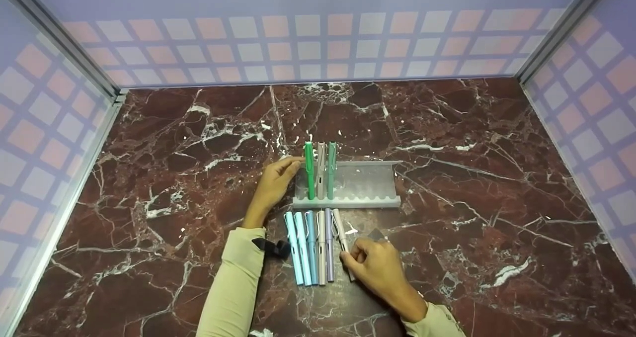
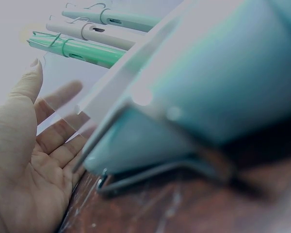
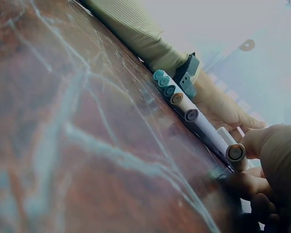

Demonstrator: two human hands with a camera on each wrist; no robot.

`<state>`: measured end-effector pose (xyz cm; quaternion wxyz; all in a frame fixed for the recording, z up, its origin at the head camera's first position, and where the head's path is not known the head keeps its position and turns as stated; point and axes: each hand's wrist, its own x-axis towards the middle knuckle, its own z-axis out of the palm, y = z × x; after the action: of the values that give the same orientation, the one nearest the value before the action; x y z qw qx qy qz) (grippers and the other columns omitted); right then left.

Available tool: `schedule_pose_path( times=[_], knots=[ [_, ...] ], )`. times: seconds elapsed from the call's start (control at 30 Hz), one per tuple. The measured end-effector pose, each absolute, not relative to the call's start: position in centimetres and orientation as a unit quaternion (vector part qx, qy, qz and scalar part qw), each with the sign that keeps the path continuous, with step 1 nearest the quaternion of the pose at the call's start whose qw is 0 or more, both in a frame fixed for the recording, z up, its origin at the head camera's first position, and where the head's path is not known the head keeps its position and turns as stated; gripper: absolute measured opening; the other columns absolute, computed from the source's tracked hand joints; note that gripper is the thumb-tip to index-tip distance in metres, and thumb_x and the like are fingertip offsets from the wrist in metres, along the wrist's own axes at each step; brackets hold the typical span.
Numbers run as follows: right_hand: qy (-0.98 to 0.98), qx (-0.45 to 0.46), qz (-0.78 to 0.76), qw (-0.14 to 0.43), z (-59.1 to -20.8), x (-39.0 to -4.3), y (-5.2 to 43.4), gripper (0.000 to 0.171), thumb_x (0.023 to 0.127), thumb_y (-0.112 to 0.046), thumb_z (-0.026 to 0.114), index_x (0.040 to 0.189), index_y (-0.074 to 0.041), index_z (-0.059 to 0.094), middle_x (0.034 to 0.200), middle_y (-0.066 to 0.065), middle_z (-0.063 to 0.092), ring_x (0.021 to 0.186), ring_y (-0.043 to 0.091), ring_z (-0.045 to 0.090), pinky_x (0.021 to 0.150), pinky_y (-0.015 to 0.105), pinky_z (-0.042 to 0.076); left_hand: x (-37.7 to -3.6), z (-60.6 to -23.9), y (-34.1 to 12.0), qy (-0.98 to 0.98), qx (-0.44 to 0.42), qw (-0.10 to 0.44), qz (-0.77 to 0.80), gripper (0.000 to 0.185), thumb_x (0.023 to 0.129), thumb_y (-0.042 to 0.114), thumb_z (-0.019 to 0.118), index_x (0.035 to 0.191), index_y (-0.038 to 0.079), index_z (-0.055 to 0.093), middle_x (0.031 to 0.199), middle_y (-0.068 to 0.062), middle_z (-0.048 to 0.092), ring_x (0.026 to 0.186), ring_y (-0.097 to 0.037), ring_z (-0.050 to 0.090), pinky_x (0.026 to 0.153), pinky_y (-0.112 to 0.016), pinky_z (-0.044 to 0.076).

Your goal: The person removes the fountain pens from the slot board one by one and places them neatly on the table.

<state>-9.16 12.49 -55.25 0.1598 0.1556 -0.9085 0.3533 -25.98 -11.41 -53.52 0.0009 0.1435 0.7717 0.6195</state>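
A grey pen rack (image 1: 362,184) stands mid-table with a green pen (image 1: 309,170), a beige pen (image 1: 321,170) and a teal pen (image 1: 331,169) upright in its left slots. My left hand (image 1: 292,165) lies with straight fingers against the rack's left end; the left wrist view shows its open palm (image 2: 19,160) beside the rack edge (image 2: 121,82). In front of the rack lies a row of pens (image 1: 310,247), pale blue to lilac. My right hand (image 1: 354,256) pinches a cream pen (image 1: 341,230) at the row's right end, its butt (image 3: 235,153) showing between my fingers (image 3: 274,155).
The dark red marble table (image 1: 472,178) is walled by checked panels at the back (image 1: 318,43) and both sides. A black wrist strap (image 1: 273,247) sits on my left sleeve, close to the lying pens. One pale blue pen (image 2: 208,97) fills the left wrist view, blurred.
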Motion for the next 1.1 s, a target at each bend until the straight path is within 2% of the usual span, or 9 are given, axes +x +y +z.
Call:
schedule_pose_path(
  times=[0.2, 0.5, 0.77, 1.1],
  knots=[
    [-0.913, 0.166, 0.346, 0.135, -55.09, -9.02, 12.46, 0.034, 0.08, -0.026, 0.083, 0.061, -0.019, 0.055, 0.051, -0.011, 0.051, 0.048, -0.005, 0.037, 0.047, 0.016, 0.039, -26.15, -53.99, -11.51, 0.771, 0.144, -0.007, 0.62, 0.029, 0.104, 0.015, 0.054, 0.119, -0.004, 0.068, 0.117, -0.022, 0.07, 0.114, -0.038, 0.064, 0.104, -0.048, 0.047],
    [-0.913, 0.19, 0.329, 0.148, -55.13, -8.98, 12.44, 0.035, 0.081, -0.031, 0.082, 0.062, -0.019, 0.055, 0.051, -0.011, 0.05, 0.048, -0.006, 0.036, 0.046, 0.015, 0.036, -26.14, -54.06, -11.54, 0.776, 0.146, -0.016, 0.613, 0.028, 0.104, 0.017, 0.055, 0.118, -0.002, 0.07, 0.114, -0.017, 0.072, 0.109, -0.033, 0.065, 0.101, -0.043, 0.049],
    [-0.921, 0.189, 0.314, 0.129, -55.12, -8.94, 12.45, 0.036, 0.083, -0.04, 0.08, 0.064, -0.021, 0.055, 0.051, -0.014, 0.047, 0.048, -0.005, 0.036, 0.047, 0.016, 0.035, -26.13, -53.99, -11.48, 0.779, 0.14, -0.01, 0.611, 0.028, 0.104, 0.017, 0.054, 0.119, -0.001, 0.07, 0.116, -0.017, 0.072, 0.109, -0.031, 0.065, 0.101, -0.043, 0.049],
    [-0.917, 0.183, 0.334, 0.119, -55.03, -8.93, 12.5, 0.035, 0.087, -0.041, 0.076, 0.064, -0.022, 0.057, 0.052, -0.015, 0.045, 0.049, -0.006, 0.033, 0.047, 0.016, 0.035, -26.24, -54.19, -11.55, 0.773, 0.142, -0.011, 0.619, 0.028, 0.104, 0.017, 0.055, 0.117, -0.002, 0.071, 0.114, -0.019, 0.072, 0.109, -0.035, 0.065, 0.1, -0.044, 0.049]
  ],
)
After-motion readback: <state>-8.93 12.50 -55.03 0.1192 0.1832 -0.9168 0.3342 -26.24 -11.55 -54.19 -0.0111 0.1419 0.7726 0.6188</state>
